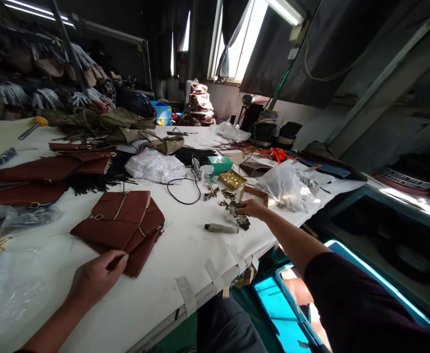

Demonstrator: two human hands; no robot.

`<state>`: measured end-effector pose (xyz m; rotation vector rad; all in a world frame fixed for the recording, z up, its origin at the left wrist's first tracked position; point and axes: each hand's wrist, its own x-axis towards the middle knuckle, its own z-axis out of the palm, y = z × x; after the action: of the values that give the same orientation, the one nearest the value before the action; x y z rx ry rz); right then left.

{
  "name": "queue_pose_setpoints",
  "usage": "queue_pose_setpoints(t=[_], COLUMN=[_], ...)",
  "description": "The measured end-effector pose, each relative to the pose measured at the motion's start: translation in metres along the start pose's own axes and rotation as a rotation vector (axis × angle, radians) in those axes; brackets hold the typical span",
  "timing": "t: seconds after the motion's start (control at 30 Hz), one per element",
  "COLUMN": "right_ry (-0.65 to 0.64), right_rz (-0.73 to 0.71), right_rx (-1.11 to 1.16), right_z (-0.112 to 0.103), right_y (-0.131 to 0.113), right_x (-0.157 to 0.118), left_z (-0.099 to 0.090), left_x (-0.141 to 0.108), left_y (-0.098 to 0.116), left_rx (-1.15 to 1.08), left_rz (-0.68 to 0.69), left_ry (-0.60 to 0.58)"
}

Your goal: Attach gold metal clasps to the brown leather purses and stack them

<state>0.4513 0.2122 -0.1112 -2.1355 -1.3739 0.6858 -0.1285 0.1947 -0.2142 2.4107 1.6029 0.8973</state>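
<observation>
At the lower left of the frame, the left hand (99,277) lies at the near edge of a brown bag (114,220), its fingers curled with thumb and forefinger nearly together; whether they pinch the leather or only rest against it, I cannot tell. A touch there would probably steady the bag, which lies flat on the bench (185,245) with its zip and buckle facing up, so both are easy to see. Right of centre, the right hand (254,209) reaches to a ragged grey scrap (237,215), its fingers bent over the scrap's edge; how firmly they close is hidden. A worn stick (221,229) lies just below the scrap, within easy reach. Small metal fittings (211,193) sit loose above it, near a box of gold pieces (232,180), whose low sides likely keep such tiny parts from scattering. Beside the right hand is an open brown box (263,195), and farther right a clear plastic bag (286,186). A black cord (183,202) loops between the brown bag and the fittings, apart from both hands.
</observation>
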Motion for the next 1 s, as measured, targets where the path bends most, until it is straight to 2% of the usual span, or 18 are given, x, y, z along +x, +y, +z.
queue_pose_setpoints(t=[0.1,0.23,0.33,0.4,0.5,0.6,0.7,0.77,0.9,1.0], right_ry=[-0.144,-0.206,-0.154,-0.092,-0.004,0.122,0.248,0.255,0.132,-0.005], right_rz=[0.024,-0.035,-0.106,-0.133,-0.148,-0.233,-0.34,-0.418,-0.599,-0.679], right_rx=[-0.119,-0.26,-0.353,-0.387,-0.425,-0.428,-0.353,-0.253,-0.008,0.044], right_z=[0.002,0.0,0.002,0.006,0.01,0.011,0.016,0.025,0.052,0.064], right_y=[0.014,0.019,0.022,0.029,0.046,0.057,0.05,0.035,-0.001,-0.02], right_x=[0.011,0.019,0.019,0.017,0.014,0.008,-0.012,-0.036,-0.096,-0.122], left_z=[0.0,-0.005,-0.01,-0.01,-0.005,0.002,0.006,0.004,-0.011,-0.027], left_x=[0.0,0.002,0.005,0.008,0.01,0.012,0.012,0.01,-0.004,-0.026], left_y=[0.006,0.02,0.03,0.034,0.037,0.039,0.043,0.047,0.058,0.059], left_rx=[0.101,0.245,0.308,0.273,0.201,0.205,0.219,0.218,0.198,0.165], left_rz=[0.08,0.159,0.171,0.163,0.079,0.011,-0.026,-0.042,-0.048,-0.026], left_ry=[0.035,0.058,0.109,0.139,0.125,0.086,0.066,0.054,0.042,0.036])
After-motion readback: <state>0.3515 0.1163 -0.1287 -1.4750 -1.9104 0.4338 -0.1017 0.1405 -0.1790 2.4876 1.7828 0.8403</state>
